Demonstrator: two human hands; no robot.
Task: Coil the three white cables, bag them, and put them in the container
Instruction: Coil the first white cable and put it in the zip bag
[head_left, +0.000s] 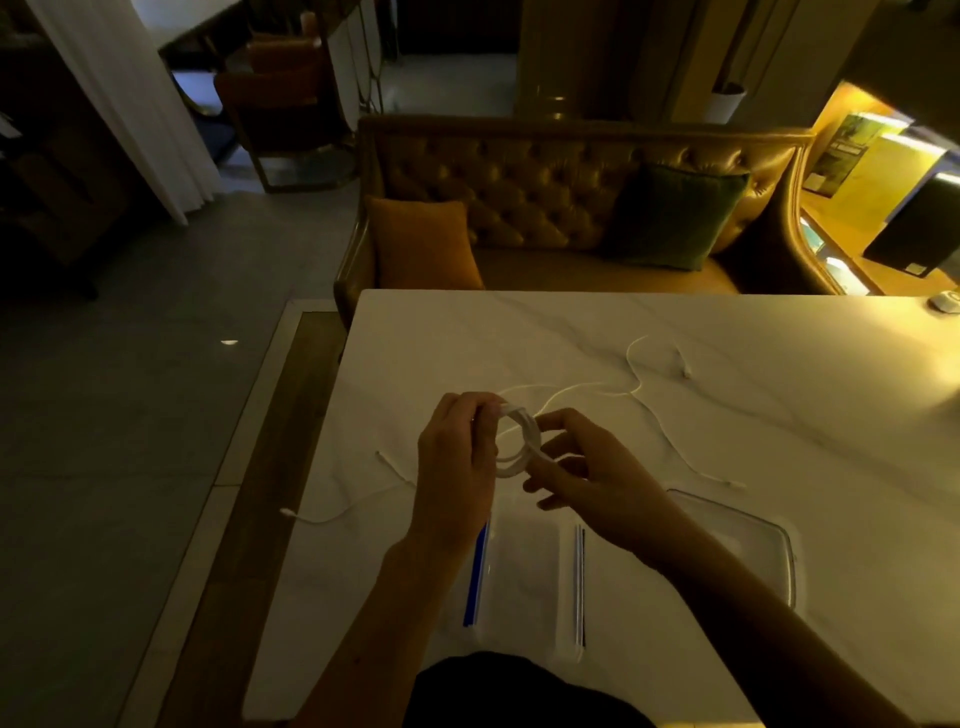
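Item: white cable coil (517, 441), held above the counter (727, 415); left hand (457, 457) pinches the loops, right hand (576, 467) grips the far side. Step: coiling, tail (631, 369) trailing loose. Next, likely: wind remaining slack, then bags (524, 577).

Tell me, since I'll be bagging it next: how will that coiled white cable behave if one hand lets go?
Probably springy: the coil keeps its loops only while the left hand and right hand pinch it. Its loose tail snakes limply across the table, so it is likely floppy and light, and may unwind.
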